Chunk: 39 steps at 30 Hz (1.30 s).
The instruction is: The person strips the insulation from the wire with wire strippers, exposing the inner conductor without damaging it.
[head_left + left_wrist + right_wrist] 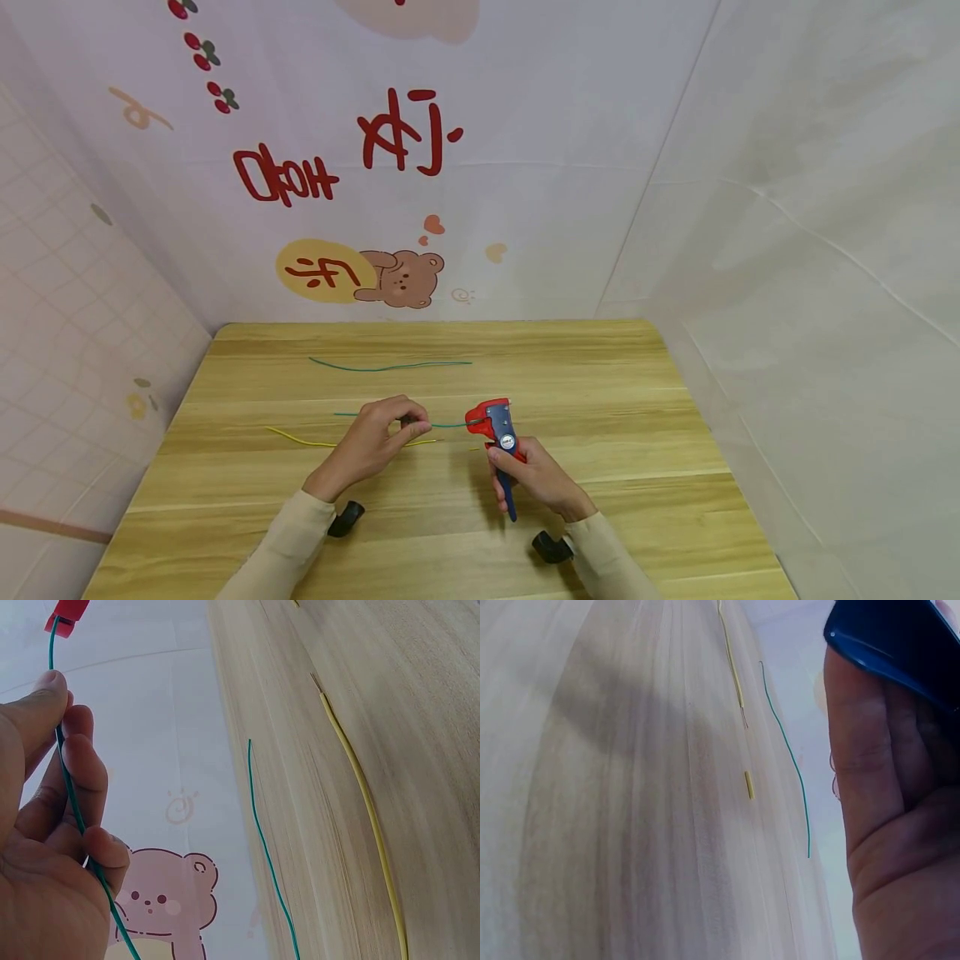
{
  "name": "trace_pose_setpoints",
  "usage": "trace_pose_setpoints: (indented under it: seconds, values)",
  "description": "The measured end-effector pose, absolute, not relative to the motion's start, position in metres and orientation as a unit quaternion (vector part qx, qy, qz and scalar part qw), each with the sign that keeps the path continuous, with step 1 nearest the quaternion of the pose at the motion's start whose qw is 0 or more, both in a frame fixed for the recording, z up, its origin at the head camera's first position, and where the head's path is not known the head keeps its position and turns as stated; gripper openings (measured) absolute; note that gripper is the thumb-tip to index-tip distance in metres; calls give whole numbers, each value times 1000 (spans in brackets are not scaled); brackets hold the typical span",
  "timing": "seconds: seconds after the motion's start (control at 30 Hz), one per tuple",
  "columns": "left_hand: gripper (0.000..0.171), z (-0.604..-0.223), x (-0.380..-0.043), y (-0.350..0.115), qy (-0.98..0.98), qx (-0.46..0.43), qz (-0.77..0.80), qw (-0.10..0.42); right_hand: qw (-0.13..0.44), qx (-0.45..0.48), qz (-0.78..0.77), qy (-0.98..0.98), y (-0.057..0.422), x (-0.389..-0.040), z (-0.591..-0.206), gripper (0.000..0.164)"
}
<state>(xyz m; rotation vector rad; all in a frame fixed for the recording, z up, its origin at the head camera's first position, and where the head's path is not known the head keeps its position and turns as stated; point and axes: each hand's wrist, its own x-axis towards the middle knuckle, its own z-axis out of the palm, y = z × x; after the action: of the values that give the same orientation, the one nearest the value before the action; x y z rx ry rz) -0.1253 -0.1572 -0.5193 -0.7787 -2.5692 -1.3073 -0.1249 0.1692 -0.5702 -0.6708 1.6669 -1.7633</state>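
Note:
My left hand (380,435) pinches a green wire (73,795) between thumb and fingers, and the wire runs back across the palm. Its front end reaches the red head of a wire stripper (497,417), though the tip inside is hidden. Around the stripper's dark blue handles my right hand (534,475) is wrapped. A yellow wire (365,791) lies on the table near the left hand, its end stripped to bare copper strands. Just past that end sits a short piece of yellow insulation (748,785).
A second green wire (386,368) lies farther back on the wooden table (600,367). Behind the table rises a light wall sheet (540,208) printed with a bear and red characters. Black wrist mounts (346,518) sit by both sleeves.

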Motion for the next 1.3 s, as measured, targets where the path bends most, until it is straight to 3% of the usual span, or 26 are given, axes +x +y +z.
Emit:
trace_pose_setpoints:
  seconds: [0.47, 1.3]
  values:
    - [12, -520, -126, -156, -859, -258, -437, 72, 293, -259, -663, 638, 169, -125, -569, 50]
    - [18, -520, -125, -158, -862, -250, -436, 69, 289, -214, -670, 649, 162, -120, -570, 61]
